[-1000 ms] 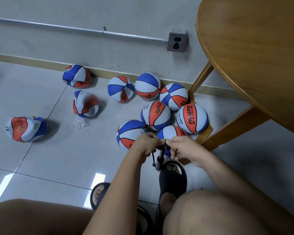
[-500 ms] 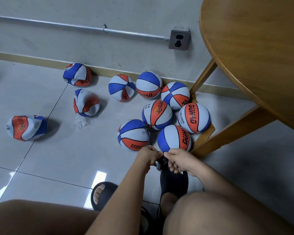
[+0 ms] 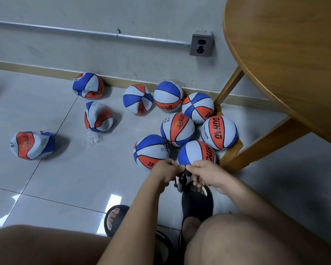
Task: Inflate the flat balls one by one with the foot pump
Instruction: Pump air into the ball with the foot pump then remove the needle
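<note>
Grip: left hand [image 3: 166,169] and right hand [image 3: 204,173] are closed side by side round the top of the pump [image 3: 182,181], lower centre of the frame. The handle is largely hidden by the curled fingers.
Pump: a slim dark body is held upright. Its base is hidden behind a black slipper [image 3: 197,203] and is judged to be pinned by that foot.
Hose: a thin black hose [image 3: 167,150] is run up from the pump to the connected ball [image 3: 151,150], just above the left hand. The fitting is seated on that ball's upper right side.
Connected ball: a round outline is shown, so it is judged close to full.
Flat balls: three crumpled balls lie well apart at the left of the frame: one by the skirting [image 3: 88,85], one below it [image 3: 98,117] and one at far left [image 3: 32,145].
Handling: a flat ball is judged light, soft and floppy, with a grippy rubber skin. It is best cupped under the folded shell with the valve turned upward. The needle is judged the fragile part and should be entered straight.
Inflated balls: a touching cluster [image 3: 219,132] is gathered at centre right.
Surroundings: a wooden table [image 3: 285,64] fills the upper right. A clear wrapper [image 3: 92,138] lies near the flat balls.
</note>
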A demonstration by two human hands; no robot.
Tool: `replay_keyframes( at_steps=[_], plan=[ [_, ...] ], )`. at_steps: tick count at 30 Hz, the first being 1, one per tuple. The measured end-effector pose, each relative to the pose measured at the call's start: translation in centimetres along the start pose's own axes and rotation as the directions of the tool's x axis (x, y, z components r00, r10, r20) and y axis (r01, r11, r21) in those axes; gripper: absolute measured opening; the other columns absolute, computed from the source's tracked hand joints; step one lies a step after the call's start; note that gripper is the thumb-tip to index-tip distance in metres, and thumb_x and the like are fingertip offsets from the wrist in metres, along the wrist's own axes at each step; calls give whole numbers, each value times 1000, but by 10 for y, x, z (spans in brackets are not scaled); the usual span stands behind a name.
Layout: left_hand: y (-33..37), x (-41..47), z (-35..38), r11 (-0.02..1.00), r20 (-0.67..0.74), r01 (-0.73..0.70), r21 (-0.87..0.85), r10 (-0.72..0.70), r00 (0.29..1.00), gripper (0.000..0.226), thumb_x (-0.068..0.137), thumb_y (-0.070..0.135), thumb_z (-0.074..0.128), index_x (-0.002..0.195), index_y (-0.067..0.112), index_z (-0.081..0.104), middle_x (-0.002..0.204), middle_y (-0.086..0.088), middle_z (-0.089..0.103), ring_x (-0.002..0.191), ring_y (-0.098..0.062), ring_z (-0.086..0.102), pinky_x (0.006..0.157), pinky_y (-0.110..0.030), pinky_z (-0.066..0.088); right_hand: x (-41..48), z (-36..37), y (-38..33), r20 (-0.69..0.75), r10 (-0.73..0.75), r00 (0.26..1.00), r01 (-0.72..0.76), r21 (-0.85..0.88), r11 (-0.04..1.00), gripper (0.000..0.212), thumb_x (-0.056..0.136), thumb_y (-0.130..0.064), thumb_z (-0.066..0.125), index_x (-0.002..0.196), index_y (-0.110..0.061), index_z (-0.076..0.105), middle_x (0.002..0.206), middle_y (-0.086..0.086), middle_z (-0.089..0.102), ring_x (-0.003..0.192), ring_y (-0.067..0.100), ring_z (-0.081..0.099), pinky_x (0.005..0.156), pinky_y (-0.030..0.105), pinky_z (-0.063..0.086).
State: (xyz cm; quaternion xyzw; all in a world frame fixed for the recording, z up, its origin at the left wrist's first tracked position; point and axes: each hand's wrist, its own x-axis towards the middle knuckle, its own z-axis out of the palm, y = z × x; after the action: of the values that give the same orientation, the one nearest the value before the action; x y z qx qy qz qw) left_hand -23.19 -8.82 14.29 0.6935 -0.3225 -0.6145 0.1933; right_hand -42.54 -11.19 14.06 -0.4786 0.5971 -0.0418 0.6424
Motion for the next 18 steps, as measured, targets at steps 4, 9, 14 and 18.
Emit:
replay_keyframes(
  at_steps=[4, 9, 14, 18],
  plan=[
    [33, -1, -18, 992, 12, -59, 110, 58, 998, 22, 95, 34, 78, 93, 16, 67, 85, -6, 70, 70, -19, 48, 49, -24, 33, -15, -14, -33, -17, -108, 994, 107, -38, 994, 34, 110, -30, 61, 85, -7, 62, 67, 6, 61, 65, 22, 57, 58, 28, 50],
    [23, 2, -2, 997, 21, -1, 82, -1, 1000, 22, 97, 37, 77, 100, 17, 68, 90, -5, 73, 72, -19, 48, 53, -25, 35, -10, -9, -14, -34, -48, 998, 49, 23, 999, 28, 112, -27, 59, 92, -7, 60, 66, 3, 58, 58, 15, 58, 51, 25, 45],
    [-2, 18, 10, 989, 42, 91, 114, -96, 995, 21, 96, 37, 76, 97, 18, 66, 88, -5, 69, 74, -23, 47, 55, -27, 36, 5, 0, 19, -6, 30, 1000, -30, 14, 999, 29, 111, -35, 58, 97, -10, 61, 67, 2, 61, 64, 22, 59, 58, 36, 45],
    [-27, 24, 21, 975, 15, 153, 162, -157, 987, 19, 96, 35, 73, 96, 18, 64, 87, -9, 68, 60, -20, 42, 51, -24, 33, 14, 13, 37, 11, 107, 994, -106, -21, 994, 27, 112, -36, 57, 99, -13, 64, 71, 1, 62, 59, 15, 60, 52, 27, 46]
  ],
)
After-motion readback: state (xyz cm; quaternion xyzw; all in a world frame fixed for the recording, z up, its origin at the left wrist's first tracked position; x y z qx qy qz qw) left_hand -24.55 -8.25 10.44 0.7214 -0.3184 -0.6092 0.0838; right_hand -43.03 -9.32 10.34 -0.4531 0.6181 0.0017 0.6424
